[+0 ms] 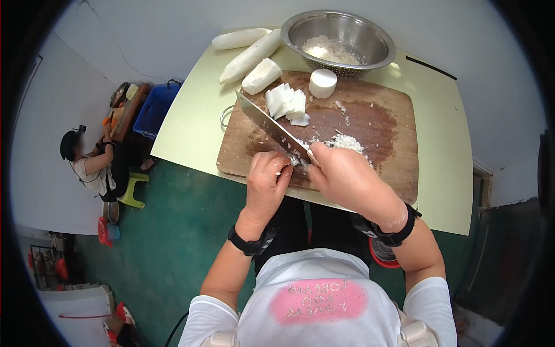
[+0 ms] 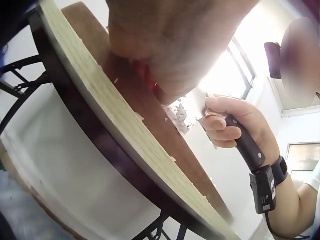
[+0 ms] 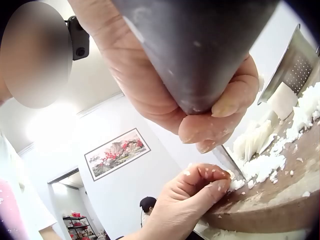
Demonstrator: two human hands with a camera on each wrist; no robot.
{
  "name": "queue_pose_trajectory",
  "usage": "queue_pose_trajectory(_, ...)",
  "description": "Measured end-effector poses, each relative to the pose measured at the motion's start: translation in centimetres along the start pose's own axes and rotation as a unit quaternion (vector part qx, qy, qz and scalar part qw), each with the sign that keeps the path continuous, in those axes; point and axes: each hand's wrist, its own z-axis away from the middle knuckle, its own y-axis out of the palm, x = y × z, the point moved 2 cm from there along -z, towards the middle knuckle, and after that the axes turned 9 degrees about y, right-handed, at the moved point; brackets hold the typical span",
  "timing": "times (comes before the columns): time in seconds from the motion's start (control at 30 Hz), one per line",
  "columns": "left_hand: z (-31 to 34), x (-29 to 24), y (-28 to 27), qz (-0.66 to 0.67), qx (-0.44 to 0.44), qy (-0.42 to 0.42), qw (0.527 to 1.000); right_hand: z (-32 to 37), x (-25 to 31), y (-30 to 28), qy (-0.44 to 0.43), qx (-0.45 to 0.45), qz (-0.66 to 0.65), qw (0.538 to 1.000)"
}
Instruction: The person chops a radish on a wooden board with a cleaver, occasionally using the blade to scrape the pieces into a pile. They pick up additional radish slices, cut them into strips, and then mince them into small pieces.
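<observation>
My right hand (image 1: 347,173) grips the black handle (image 3: 200,55) of a cleaver (image 1: 269,122), its broad blade slanting toward the board's far left. Close against the blade's near side, my left hand (image 1: 267,176) has curled fingers and a thumb that pinch small white radish pieces (image 3: 235,184). Finely chopped radish (image 1: 347,143) lies in a heap to the right of the blade. Beyond the blade are overlapping radish slices (image 1: 284,103). A short round radish chunk (image 1: 322,84) stands on the wooden cutting board (image 1: 387,115).
A cut radish (image 1: 261,76) lies at the board's far left corner, with two whole radishes (image 1: 250,56) behind it. A perforated metal colander (image 1: 378,40) holding chopped white bits stands at the table's (image 1: 445,144) back. Off left, another person (image 1: 95,162) sits by a blue crate (image 1: 156,110).
</observation>
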Motion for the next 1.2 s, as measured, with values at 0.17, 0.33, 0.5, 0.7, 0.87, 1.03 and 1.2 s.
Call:
queue_pose_trajectory(0.17, -0.2, 0.0, 0.2, -0.034, 0.006, 0.026, 0.999, 0.3, 0.4, 0.5, -0.006, 0.009, 0.016, 1.0)
queue_pose_trajectory(0.33, -0.7, 0.2, -0.3, -0.043, 0.027, 0.044, 0.998, -0.9, 0.5, 1.4, -0.008, 0.025, 0.026, 0.999)
queue_pose_trajectory(0.5, -0.5, 0.3, -0.2, -0.042, 0.05, 0.04, 0.997, -2.9, 0.4, 2.1, -0.035, 0.001, 0.028, 0.999)
queue_pose_trajectory(0.7, 0.3, 0.0, -0.7, 0.003, -0.013, 0.004, 1.0, -1.4, 0.3, 0.8, -0.015, -0.006, 0.012, 1.0)
queue_pose_trajectory(0.87, 0.0, 0.1, -0.3, -0.05, 0.01, 0.01, 0.999, -0.9, 0.7, 1.0, -0.025, 0.009, 0.028, 0.999)
queue_pose_trajectory(1.03, -0.2, 0.1, -0.3, -0.059, 0.015, 0.018, 0.998, -1.6, 0.9, 2.0, -0.017, 0.026, 0.026, 0.999)
queue_pose_trajectory(1.2, -0.3, -0.1, -0.4, -0.062, 0.019, 0.021, 0.998, -2.6, 0.6, 1.9, -0.023, 0.006, 0.009, 1.0)
